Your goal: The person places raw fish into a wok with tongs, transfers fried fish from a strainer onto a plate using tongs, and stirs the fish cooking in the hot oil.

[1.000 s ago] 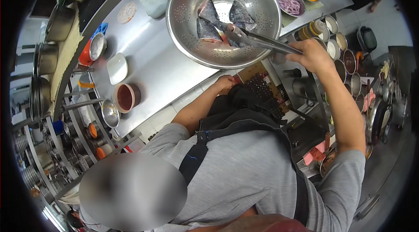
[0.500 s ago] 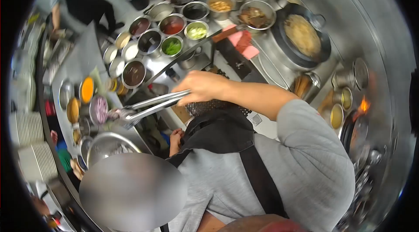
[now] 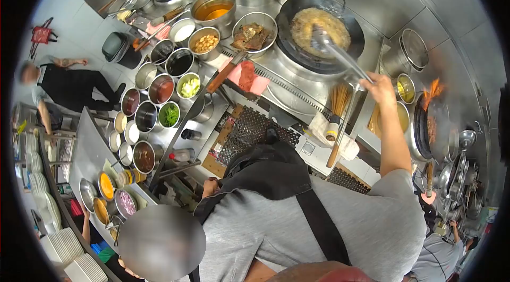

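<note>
My right hand [image 3: 378, 88] is closed around the handle end of metal tongs [image 3: 346, 58]. The tongs' far end dips into pale golden, foamy contents [image 3: 313, 22] in a black wok [image 3: 357, 48]. What the tips touch there is blurred. My left hand [image 3: 211, 187] is low beside my black apron [image 3: 260, 176], fingers curled; whatever it may hold is hidden. To the wok's left sits a metal bowl with dark brown pieces [image 3: 252, 36]. A bamboo brush [image 3: 339, 102] and a wooden-handled ladle [image 3: 333, 155] lie nearer to me, below the wok.
Pots of sauces, chopped greens [image 3: 169, 114] and peanuts [image 3: 204, 43] crowd the left counter. A cleaver's wooden handle [image 3: 226, 74] crosses pink cloths [image 3: 247, 76]. Flames [image 3: 434, 93] rise by another wok [image 3: 423, 128] at right. One person [image 3: 71, 85] stands far left, another [image 3: 438, 255] lower right.
My right hand has carried the tongs from beside the left-hand bowls over to the wok at the right, and their end is now in its contents. My view has turned. My left hand stays low.
</note>
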The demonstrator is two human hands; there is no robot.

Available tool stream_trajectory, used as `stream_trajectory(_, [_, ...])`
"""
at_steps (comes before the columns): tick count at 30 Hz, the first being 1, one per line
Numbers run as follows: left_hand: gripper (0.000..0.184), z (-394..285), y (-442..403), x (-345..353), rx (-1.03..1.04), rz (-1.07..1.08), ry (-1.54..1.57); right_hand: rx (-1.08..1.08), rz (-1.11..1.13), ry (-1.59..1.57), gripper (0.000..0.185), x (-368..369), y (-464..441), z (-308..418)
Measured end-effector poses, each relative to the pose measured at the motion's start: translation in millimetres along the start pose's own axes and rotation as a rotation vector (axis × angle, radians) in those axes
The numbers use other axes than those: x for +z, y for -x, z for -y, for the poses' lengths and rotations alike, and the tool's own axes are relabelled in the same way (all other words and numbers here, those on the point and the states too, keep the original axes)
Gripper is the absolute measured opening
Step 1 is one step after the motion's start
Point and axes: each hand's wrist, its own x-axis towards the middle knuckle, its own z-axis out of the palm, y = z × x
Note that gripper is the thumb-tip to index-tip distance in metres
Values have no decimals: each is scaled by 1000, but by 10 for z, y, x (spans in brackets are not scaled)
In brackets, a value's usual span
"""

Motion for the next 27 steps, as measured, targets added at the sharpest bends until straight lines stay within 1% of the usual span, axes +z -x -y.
stream_trajectory(1, [29,-64,-54,-2,47,14,-137,16,-64,43,39,-58,-141,-184])
stream_trajectory(3, [30,-326,32,-108,47,20,-196,78,-128,167,36,-110,-517,-535])
stream_trajectory(4, [30,-478,98,-193,127,59,-288,76,-127,169,36,-135,-720,-630])
stream_trajectory(5, [29,-618,119,-235,206,97,-378,135,-114,228,35,-154,-928,-703])
stream_trajectory(6, [29,-666,72,-244,248,127,-428,192,-98,286,34,-146,-1115,-749])
stream_trajectory(7, [28,-712,25,-252,293,156,-477,186,-91,288,34,-111,-1293,-791])
stream_trajectory(9, [28,-820,19,-227,331,245,-496,200,-117,371,32,-8,-1610,-858])
stream_trajectory(10, [28,-891,51,-208,339,275,-500,232,-100,361,32,38,-1762,-869])
stream_trajectory(12, [29,-1204,259,-175,-47,61,-98,211,-85,405,32,148,-2045,-982])
stream_trajectory(13, [29,-1089,192,-123,-59,59,-96,197,-81,451,33,187,-2115,-966])
stream_trajectory(14, [30,-987,96,-72,-100,80,52,234,-22,421,36,190,-2179,-945])
stream_trajectory(15, [31,-939,74,-69,-139,99,202,228,-15,423,36,198,-2206,-919])
stream_trajectory(16, [33,-864,85,-82,26,121,60,212,-50,455,38,204,-2220,-905])
stream_trajectory(17, [33,-807,81,-60,22,122,63,199,-85,488,41,192,-2214,-895])
stream_trajectory(19, [34,-668,38,-20,-163,88,246,203,-120,474,42,13,-2182,-890])
stream_trajectory(20, [34,-560,-23,10,-163,90,245,208,-159,459,42,-102,-2133,-856])
stream_trajectory(21, [34,-300,-194,97,-23,105,9,141,-279,445,45,-227,-1987,-761])
stream_trajectory(22, [35,-162,-251,134,118,118,-224,98,-338,439,48,-364,-1863,-706])
stream_trajectory(23, [35,-130,-183,132,118,120,-220,12,-439,352,52,-455,-1779,-779])
stream_trajectory(25, [35,-197,58,90,254,148,-234,3,-529,288,58,-673,-1242,-249])
stream_trajectory(26, [31,-161,130,102,290,174,-177,-7,-530,290,58,-741,-991,-42])
stream_trajectory(27, [31,-178,281,110,287,169,-165,-35,-546,203,59,-787,-751,143])
